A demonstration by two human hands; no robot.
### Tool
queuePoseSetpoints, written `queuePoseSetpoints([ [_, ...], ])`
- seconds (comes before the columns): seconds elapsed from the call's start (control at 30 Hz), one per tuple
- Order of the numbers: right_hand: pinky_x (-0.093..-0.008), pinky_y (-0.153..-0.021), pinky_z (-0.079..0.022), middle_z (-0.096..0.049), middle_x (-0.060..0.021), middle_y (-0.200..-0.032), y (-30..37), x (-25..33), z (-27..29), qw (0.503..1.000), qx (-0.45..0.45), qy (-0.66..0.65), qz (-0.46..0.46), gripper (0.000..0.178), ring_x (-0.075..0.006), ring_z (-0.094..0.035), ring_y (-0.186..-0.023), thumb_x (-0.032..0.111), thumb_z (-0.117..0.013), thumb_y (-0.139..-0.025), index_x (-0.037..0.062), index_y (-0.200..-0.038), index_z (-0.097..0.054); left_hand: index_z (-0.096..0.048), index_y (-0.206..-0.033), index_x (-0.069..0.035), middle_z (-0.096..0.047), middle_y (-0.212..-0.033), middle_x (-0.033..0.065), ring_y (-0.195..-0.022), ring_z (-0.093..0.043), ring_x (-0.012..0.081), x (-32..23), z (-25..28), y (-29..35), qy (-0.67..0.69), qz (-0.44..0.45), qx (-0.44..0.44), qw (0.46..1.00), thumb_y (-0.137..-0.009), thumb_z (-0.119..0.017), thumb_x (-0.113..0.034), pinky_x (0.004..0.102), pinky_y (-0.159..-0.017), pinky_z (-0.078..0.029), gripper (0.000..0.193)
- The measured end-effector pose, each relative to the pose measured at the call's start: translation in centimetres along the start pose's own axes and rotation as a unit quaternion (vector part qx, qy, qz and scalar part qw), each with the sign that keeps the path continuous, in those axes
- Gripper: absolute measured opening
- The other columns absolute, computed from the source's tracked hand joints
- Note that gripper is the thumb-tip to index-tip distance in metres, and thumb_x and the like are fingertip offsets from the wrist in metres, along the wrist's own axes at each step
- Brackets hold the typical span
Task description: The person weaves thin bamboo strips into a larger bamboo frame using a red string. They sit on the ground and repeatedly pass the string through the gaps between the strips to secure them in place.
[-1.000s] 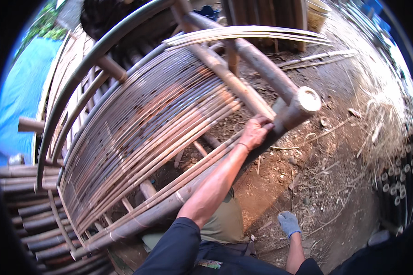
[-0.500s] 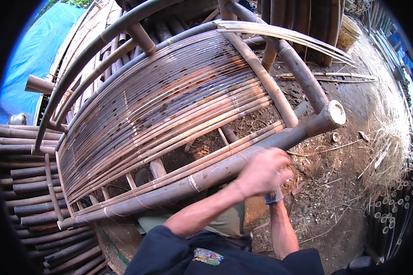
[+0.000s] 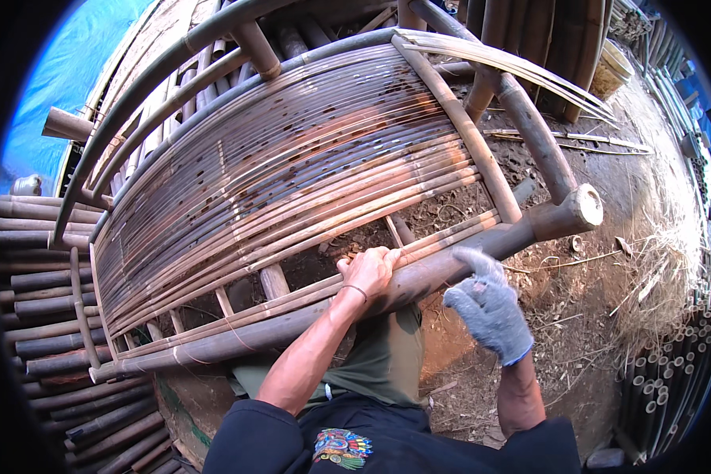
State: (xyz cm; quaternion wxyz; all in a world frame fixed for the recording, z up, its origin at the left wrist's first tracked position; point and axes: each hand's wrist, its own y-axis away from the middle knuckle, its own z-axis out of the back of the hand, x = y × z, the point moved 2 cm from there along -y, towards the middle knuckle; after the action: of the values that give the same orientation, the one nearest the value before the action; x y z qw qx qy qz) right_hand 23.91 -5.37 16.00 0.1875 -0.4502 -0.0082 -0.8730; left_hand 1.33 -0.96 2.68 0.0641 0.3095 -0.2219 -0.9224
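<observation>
A bamboo bench (image 3: 324, 312) stretches across in front of me, its seat made of many thin bamboo slats (image 3: 292, 174) lying side by side. My bare left hand (image 3: 369, 272) is closed over the narrow bamboo strips (image 3: 442, 246) along the thick front pole. Its fingertips curl over their far side, into the gap before the main slats. My right hand (image 3: 491, 310), in a grey knitted glove, is just right of it at the near side of the front pole. Its forefinger and thumb are apart, and I see nothing between them. A thin reddish wire (image 3: 241, 338) is wound round the pole further left.
Bamboo poles (image 3: 55, 316) lie stacked at the left, below a blue tarp (image 3: 87, 55). Long split strips (image 3: 521, 63) rest over the bench's far right end. Pale shavings (image 3: 656, 276) and a bundle of thin bamboo tubes (image 3: 671, 355) lie at the right.
My hands were together right of the front pole. My left hand has moved left onto the strips; my gloved right hand has come out from behind it, apart from the left.
</observation>
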Motion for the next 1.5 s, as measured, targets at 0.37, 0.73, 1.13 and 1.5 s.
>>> queuePoseSetpoints([
  [0.37,-0.0399,-0.053,-0.056,-0.065,-0.0113,-0.070,-6.7,-3.2,2.5,0.863,0.185,0.462,0.086,0.017,-0.0290,-0.065,-0.056,0.018,-0.051,-0.095,0.0072,-0.086,-0.062,-0.073,-0.090,-0.013,-0.071,-0.086,0.0171,-0.091,-0.067,0.0374,0.2,-0.6,0.4,-0.008,-0.048,-0.052,0.997,-0.100,-0.049,-0.044,0.0535,-0.088,-0.032,0.040],
  [0.73,-0.0427,-0.061,-0.049,-0.059,-0.0131,-0.080,4.6,-2.4,-4.2,0.948,0.271,0.149,0.073,0.017,-0.0315,-0.062,-0.074,0.015,-0.054,-0.088,0.0053,-0.102,-0.055,-0.074,-0.091,-0.014,-0.071,-0.081,0.0175,-0.086,-0.067,0.0378,0.3,-0.6,0.5,-0.012,-0.070,-0.089,0.993,-0.099,-0.051,-0.044,0.0510,-0.084,-0.034,0.038],
  [1.13,-0.0413,-0.068,-0.054,-0.064,-0.0082,-0.091,4.9,-6.5,-2.9,0.909,0.165,0.382,-0.037,0.014,-0.0271,-0.065,-0.080,0.018,-0.052,-0.092,0.0102,-0.101,-0.060,-0.063,-0.111,-0.009,-0.056,-0.110,0.0100,-0.102,-0.056,0.0280,5.5,6.1,2.8,-0.175,-0.205,-0.358,0.894,-0.082,-0.071,-0.014,0.0410,-0.087,-0.045,0.030],
  [1.5,-0.0435,-0.088,-0.048,-0.067,-0.0124,-0.082,-8.7,-10.3,-9.5,0.937,-0.085,0.338,0.024,0.022,-0.0317,-0.065,-0.085,0.027,-0.059,-0.089,0.0095,-0.082,-0.071,-0.061,-0.101,-0.008,-0.057,-0.091,0.0130,-0.089,-0.058,0.0303,8.6,7.6,4.5,0.020,-0.188,-0.075,0.979,-0.087,-0.068,-0.020,0.0401,-0.076,-0.044,0.020],
])
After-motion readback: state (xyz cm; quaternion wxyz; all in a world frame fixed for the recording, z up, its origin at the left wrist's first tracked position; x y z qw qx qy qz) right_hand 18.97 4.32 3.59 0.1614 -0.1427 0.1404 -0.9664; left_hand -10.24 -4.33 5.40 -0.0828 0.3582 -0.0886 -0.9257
